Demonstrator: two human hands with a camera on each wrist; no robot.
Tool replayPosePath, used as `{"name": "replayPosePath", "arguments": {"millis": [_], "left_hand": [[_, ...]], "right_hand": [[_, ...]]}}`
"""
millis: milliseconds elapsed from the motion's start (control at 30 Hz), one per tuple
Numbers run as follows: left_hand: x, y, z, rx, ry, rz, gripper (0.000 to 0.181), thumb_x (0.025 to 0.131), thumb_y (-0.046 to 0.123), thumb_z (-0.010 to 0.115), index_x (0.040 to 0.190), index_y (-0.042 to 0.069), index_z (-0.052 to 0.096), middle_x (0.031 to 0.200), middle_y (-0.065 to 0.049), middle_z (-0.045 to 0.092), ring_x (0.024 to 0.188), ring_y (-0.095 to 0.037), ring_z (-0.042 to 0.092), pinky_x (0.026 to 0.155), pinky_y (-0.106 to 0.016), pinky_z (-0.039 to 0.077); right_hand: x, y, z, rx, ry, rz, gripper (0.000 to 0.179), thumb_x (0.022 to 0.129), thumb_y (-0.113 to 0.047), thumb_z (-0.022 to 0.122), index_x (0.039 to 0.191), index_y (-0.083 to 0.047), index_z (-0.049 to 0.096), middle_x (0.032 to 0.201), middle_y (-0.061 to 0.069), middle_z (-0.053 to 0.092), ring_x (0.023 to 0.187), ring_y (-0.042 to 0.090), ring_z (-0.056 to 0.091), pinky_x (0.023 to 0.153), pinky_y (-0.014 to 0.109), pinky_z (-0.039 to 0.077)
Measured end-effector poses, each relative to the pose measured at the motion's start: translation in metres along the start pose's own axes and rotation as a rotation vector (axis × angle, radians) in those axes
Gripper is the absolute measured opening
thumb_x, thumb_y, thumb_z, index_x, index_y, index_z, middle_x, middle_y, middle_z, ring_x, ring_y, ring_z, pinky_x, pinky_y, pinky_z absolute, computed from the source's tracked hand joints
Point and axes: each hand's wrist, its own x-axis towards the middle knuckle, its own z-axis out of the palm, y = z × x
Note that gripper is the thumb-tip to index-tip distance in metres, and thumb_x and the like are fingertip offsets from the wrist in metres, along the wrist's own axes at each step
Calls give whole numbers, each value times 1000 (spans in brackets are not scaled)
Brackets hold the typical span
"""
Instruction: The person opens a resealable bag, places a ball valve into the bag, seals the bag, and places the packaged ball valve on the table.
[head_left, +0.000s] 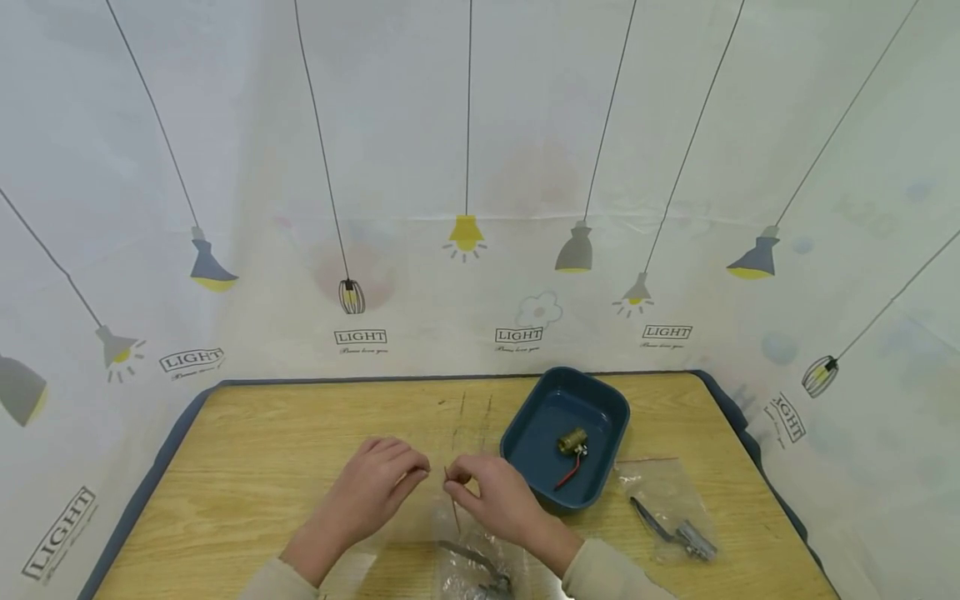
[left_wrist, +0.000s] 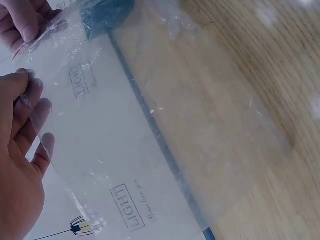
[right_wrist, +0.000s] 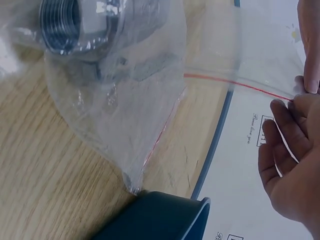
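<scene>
Left hand: thumb and forefinger nearly closed, pinching the edge of a clear, thin plastic zip bag; other fingers loosely bent. Right hand: thumb and forefinger pinching the same bag at its red closure strip.

Bag sits between the hands and falls toward the wearer. Strip's long axis runs from the right fingertips back toward the body; right hand nearer it. Film glossy, wrinkled; nothing visible inside.

Just below, nearer the wearer: a grey metal lever valve in a second clear bag, its threaded round mouth showing in the right wrist view.

Beyond the right hand: a deep blue, round-cornered tray holding a brass-coloured valve with a red lever. Right of it, another bagged grey valve.

Under all, a yellowish wood-grain table; behind, a white lamp-printed sheet.
</scene>
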Motion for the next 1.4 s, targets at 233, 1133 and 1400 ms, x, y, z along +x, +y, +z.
{"name": "replayPosePath", "arguments": {"millis": [233,1133,1400], "left_hand": [[1,2,-5,-38,1,-30,6,89,21,69,93,25,67,89,13,69,91,-5,62,88,-37,50],[1,6,3,-131,-79,-165,5,94,21,64,96,26,66,84,16,65,75,4,55,79,-34,50],[1,5,3,-158,-118,-196,3,94,22,65,95,22,67,74,14,61,64,4,52,60,-20,47]], "right_hand": [[-2,-2,-1,128,-7,25,30,105,-36,39,103,-24,67,90,-6,69,79,-2,62,74,21,52],[-5,-4,2,261,-19,71,15,100,-27,53,96,-21,67,85,-4,70,72,0,60,67,19,51],[-5,-3,3,274,-36,98,21,101,-26,52,90,-16,67,79,-3,68,69,-1,59,61,20,49]]}}
